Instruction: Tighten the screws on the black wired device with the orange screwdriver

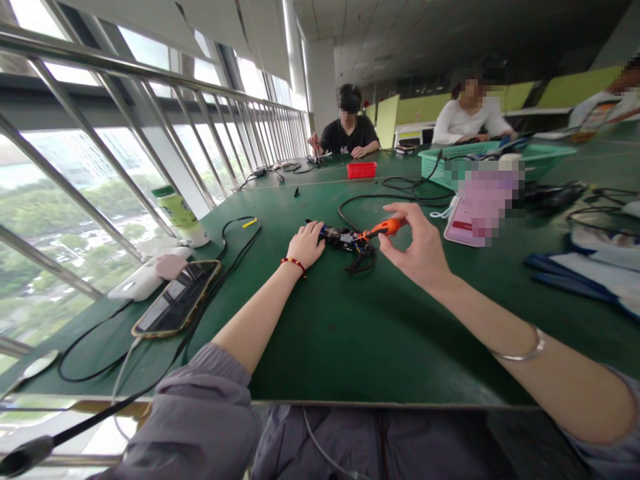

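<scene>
On the green table, my left hand (306,247) is closed on the left end of a black device (343,238) with exposed wires and small parts. My right hand (417,243) grips an orange-and-black screwdriver (387,227) by its handle, between thumb and fingers. The screwdriver points left, its tip end over the right part of the device. Whether the tip touches a screw is too small to tell. A black cable (364,263) lies coiled just below the device.
Left of me lie a phone (177,300), a white case (143,277) and a green-capped bottle (181,217) beside the railing. A red basket (362,171) and a green basket (443,170) stand farther back. A pink-purple phone (467,223) is at right. People sit across the table.
</scene>
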`<state>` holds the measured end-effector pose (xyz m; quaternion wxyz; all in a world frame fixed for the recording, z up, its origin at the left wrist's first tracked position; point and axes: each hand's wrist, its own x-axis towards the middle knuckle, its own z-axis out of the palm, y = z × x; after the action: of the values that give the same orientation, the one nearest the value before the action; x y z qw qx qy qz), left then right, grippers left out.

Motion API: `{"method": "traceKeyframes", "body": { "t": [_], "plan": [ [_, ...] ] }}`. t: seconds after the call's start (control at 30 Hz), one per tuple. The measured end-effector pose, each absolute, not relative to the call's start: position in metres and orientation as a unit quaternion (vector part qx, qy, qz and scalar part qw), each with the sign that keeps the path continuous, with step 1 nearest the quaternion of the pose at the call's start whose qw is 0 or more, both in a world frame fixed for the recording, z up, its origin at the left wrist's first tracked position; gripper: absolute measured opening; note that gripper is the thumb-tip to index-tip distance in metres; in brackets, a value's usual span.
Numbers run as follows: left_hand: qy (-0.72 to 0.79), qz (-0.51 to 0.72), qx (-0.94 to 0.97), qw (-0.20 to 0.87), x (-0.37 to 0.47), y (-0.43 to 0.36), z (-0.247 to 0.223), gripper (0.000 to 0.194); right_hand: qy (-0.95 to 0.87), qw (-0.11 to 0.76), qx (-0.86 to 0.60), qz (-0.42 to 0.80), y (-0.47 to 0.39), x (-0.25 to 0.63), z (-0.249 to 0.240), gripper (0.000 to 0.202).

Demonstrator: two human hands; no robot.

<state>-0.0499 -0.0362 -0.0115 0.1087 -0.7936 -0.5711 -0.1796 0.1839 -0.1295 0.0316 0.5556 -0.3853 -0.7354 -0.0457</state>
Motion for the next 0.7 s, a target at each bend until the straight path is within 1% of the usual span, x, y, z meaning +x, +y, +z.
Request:
{"method": "traceKeyframes", "body": {
  "t": [0.17,0.27,0.4,0.47,0.57,0.63,0.7],
  "plan": [
    [-0.573,-0.172,-0.794,0.11,-0.0498,-0.0364,-0.0104,0.049,-0.742,0.527,-0.409,-0.071,-0.1273,0.1842,0.0288,0.012],
    [-0.574,-0.17,-0.793,0.11,-0.049,-0.0377,-0.0091,0.05,-0.737,0.539,-0.404,-0.061,-0.1271,0.1845,0.0282,0.015],
    [-0.578,-0.169,-0.791,0.106,-0.048,-0.0395,-0.0073,0.049,-0.732,0.562,-0.383,-0.043,-0.1272,0.1851,0.0285,0.033],
    [-0.578,-0.17,-0.791,0.105,-0.0478,-0.04,-0.0071,0.049,-0.733,0.558,-0.387,-0.048,-0.1271,0.1851,0.0283,0.03],
    [-0.577,-0.169,-0.792,0.107,-0.0481,-0.0398,-0.0078,0.049,-0.742,0.532,-0.404,-0.057,-0.127,0.1847,0.0279,0.014],
    [-0.577,-0.17,-0.792,0.109,-0.0484,-0.0392,-0.0087,0.049,-0.746,0.524,-0.408,-0.056,-0.1274,0.1843,0.0281,0.013],
    [-0.576,-0.172,-0.791,0.11,-0.0488,-0.0385,-0.0095,0.049,-0.742,0.536,-0.4,-0.051,-0.1281,0.1841,0.0288,0.017]
  ]
}}
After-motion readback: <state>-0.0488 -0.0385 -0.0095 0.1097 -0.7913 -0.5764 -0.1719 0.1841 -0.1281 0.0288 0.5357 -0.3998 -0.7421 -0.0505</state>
